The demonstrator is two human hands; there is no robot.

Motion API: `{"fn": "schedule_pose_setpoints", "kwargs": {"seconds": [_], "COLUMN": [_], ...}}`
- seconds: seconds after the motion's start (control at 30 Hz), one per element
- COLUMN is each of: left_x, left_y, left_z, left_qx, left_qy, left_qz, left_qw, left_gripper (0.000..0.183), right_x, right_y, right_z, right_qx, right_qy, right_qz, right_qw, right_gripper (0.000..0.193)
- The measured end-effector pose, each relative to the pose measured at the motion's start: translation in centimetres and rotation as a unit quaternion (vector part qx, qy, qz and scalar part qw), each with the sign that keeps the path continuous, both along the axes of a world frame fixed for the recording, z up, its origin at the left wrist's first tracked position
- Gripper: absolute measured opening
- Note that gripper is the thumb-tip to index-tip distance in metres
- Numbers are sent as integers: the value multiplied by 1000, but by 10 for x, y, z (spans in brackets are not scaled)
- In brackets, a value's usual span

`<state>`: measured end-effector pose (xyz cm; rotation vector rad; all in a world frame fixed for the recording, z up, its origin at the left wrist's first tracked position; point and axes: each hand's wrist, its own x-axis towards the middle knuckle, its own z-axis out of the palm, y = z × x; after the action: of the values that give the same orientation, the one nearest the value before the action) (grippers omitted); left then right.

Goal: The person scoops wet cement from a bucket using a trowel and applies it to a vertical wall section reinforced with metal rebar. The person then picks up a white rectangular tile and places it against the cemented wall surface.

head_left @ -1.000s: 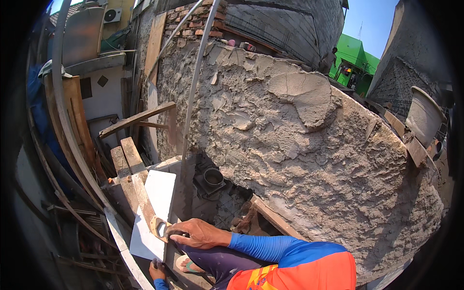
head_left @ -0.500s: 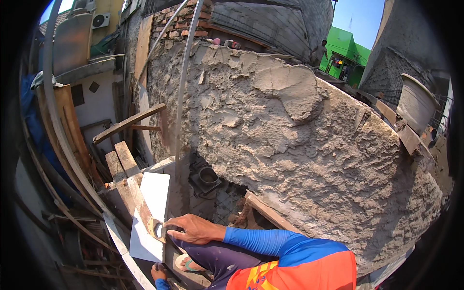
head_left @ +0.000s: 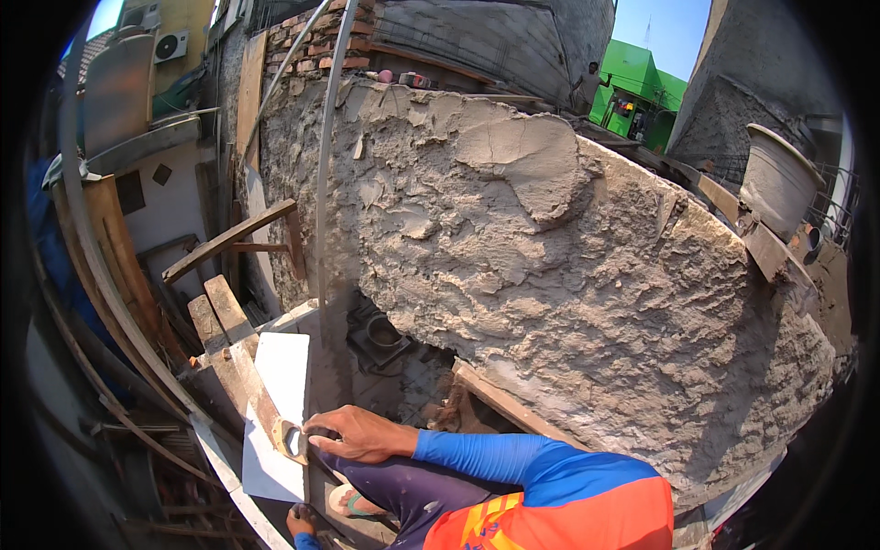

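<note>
My right hand [head_left: 359, 434] is closed at the back of a handsaw's pale yellow handle [head_left: 286, 442]. The saw's worn, brownish blade [head_left: 249, 374] lies slantwise across a white rectangular board [head_left: 280, 367], pointing away to the far left. White shows through the opening in the handle. At the lower edge, my left hand [head_left: 301, 521] is by the board's near end with its fingers curled. What those fingers hold, if anything, is hidden.
A rough mortar-covered wall [head_left: 513, 238] rises ahead. Upright poles [head_left: 327, 165] and wooden planks [head_left: 229, 240] stand at the left. A sandalled foot [head_left: 353, 502] is beside my knee. A mortar-stained bucket [head_left: 779, 183] sits on the right ledge; a person [head_left: 588, 87] stands beyond the wall.
The whole scene has shifted slightly left in the picture. The right hand and handsaw keep nearly the same place on the white board.
</note>
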<state>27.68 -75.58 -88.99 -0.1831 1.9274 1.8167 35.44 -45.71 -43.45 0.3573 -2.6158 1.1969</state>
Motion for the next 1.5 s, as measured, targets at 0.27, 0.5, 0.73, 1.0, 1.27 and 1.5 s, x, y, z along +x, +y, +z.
{"fn": "schedule_pose_setpoints", "kwargs": {"seconds": [0.27,0.5,0.73,1.0,1.27,1.5], "left_x": [-18,-9,-2,12,37,59], "left_y": [-12,-17,-19,-23,-26,-27], "left_z": [-30,-26,-19,-11,57,123], "left_qx": [-18,-12,-31,-10,-69,-127], "left_qy": [35,26,40,10,15,30], "left_qz": [-41,-31,-34,6,2,-4], "left_qw": [998,999,998,1000,997,991], "left_gripper": [25,23,22,33,45,51], "right_x": [1,3,5,7,1,25], "right_y": [3,6,7,28,103,165], "right_z": [0,-1,4,-8,-160,-322], "right_qx": [-18,-32,-37,-192,-130,-36], "right_qy": [-22,-10,-4,-100,-200,-248], "right_qz": [-9,-15,-17,-52,-284,-456], "right_qw": [1000,999,999,975,929,854], "right_gripper": [34,34,34,38,35,35]}}
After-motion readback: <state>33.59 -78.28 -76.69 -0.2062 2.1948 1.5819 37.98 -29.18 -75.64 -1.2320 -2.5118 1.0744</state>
